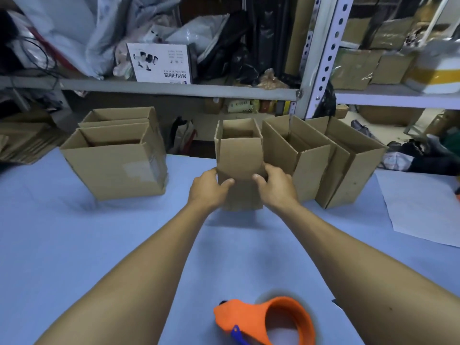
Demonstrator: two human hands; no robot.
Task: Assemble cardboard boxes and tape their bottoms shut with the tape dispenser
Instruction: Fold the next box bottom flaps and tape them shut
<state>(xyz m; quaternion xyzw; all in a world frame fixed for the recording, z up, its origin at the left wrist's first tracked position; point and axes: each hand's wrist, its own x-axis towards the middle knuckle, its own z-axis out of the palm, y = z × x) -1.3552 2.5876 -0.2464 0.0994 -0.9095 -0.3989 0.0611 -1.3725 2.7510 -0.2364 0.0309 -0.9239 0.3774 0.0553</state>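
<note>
A small brown cardboard box (239, 155) stands upright at the middle of the blue table (74, 245), its top flaps open. My left hand (209, 186) grips its left side, thumb on the front face. My right hand (276, 184) grips its right side, thumb on the front too. The orange tape dispenser (268, 319) with a blue part lies on the table near the front edge, between my forearms and apart from both hands.
A larger open box (117, 165) stands at the left. Several open boxes (323, 158) stand in a row right of the held one. A white sheet (423, 207) lies at the right. Cluttered metal shelves (174, 87) rise behind the table.
</note>
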